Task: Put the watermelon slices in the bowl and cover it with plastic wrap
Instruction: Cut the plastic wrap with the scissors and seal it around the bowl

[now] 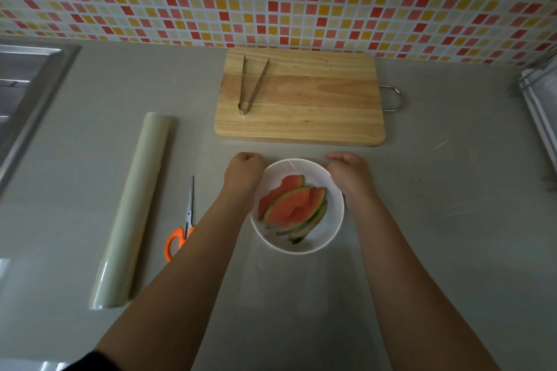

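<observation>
Forearms nearest. Left hand (pixel 244 170) and right hand (pixel 349 172) were curled at the far rim of the white bowl (pixel 334 229), seemingly pinching a clear sheet of plastic wrap (pixel 295 286). Watermelon slices (pixel 291 205) lay inside. Film likely flimsy, clingy; best held by corners. Roll (pixel 132 211), scissors (pixel 184 226) left; board (pixel 301 99) with tongs (pixel 251 84) beyond.
</observation>
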The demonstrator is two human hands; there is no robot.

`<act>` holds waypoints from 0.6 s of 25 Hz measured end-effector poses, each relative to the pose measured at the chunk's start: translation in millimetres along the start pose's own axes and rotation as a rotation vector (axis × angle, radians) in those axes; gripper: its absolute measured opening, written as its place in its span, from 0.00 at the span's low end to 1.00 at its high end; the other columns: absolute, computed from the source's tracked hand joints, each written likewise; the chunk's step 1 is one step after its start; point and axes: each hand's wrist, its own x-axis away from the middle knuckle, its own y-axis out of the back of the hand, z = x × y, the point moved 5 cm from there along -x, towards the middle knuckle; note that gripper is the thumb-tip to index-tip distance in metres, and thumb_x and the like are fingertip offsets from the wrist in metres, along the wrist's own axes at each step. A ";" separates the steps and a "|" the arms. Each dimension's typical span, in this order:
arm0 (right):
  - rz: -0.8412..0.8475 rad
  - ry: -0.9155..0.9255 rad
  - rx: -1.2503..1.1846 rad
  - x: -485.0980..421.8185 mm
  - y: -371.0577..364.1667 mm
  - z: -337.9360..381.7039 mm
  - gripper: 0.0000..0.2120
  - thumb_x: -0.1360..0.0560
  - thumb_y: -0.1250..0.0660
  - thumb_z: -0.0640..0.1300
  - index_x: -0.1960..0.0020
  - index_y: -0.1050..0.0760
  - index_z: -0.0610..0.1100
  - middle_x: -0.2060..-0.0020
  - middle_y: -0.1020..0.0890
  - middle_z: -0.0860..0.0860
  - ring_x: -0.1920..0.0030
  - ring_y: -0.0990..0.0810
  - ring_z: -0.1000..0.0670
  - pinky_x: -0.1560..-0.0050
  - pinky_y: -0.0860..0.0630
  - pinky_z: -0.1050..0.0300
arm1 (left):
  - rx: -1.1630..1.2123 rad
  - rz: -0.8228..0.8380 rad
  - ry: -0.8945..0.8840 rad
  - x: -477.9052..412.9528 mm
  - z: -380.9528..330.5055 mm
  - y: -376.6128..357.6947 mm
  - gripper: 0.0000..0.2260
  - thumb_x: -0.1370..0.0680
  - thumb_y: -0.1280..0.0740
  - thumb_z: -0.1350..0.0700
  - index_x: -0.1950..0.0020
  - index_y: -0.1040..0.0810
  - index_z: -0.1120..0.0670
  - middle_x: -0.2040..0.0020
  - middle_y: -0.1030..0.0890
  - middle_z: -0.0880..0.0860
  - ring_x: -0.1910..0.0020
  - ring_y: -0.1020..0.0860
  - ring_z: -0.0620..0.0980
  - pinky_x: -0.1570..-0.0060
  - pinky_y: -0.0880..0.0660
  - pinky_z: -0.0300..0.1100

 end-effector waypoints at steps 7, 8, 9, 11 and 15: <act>0.389 0.062 0.227 4.1 0.8 11.7 0.22 0.27 0.43 0.62 0.54 0.17 0.49 0.53 0.14 0.51 0.49 0.18 0.50 0.42 0.25 0.52 | -0.135 0.275 -0.076 4.9 -10.7 -0.7 0.18 0.22 0.39 0.48 0.53 0.16 0.60 0.56 0.15 0.56 0.56 0.17 0.55 0.51 0.23 0.46; 0.458 0.053 0.235 7.2 -4.0 14.9 0.22 0.29 0.41 0.63 0.55 0.16 0.49 0.56 0.14 0.51 0.51 0.17 0.50 0.43 0.25 0.52 | -0.218 0.332 -0.102 7.8 -15.2 -6.8 0.19 0.22 0.38 0.45 0.52 0.16 0.58 0.56 0.14 0.55 0.56 0.16 0.53 0.52 0.22 0.44; 0.476 0.074 0.231 9.3 -6.2 20.1 0.18 0.30 0.36 0.61 0.57 0.17 0.47 0.60 0.14 0.51 0.55 0.17 0.49 0.45 0.24 0.51 | -0.246 0.376 -0.121 10.3 -21.0 -11.8 0.17 0.23 0.36 0.46 0.53 0.16 0.58 0.57 0.14 0.54 0.58 0.16 0.51 0.55 0.22 0.42; 0.437 0.103 0.149 8.7 -7.5 28.2 0.09 0.28 0.31 0.49 0.62 0.20 0.45 0.70 0.17 0.51 0.64 0.19 0.49 0.55 0.23 0.53 | -0.182 0.407 -0.127 11.2 -30.7 -16.3 0.09 0.25 0.32 0.55 0.57 0.17 0.60 0.62 0.16 0.53 0.64 0.18 0.48 0.64 0.23 0.38; 0.409 0.007 -0.070 8.4 -15.7 23.9 0.05 0.26 0.35 0.36 0.60 0.25 0.42 0.74 0.23 0.52 0.72 0.26 0.53 0.71 0.29 0.61 | -0.075 0.420 0.008 8.2 -28.0 -20.1 0.06 0.25 0.34 0.61 0.55 0.20 0.63 0.64 0.22 0.56 0.67 0.25 0.51 0.64 0.29 0.43</act>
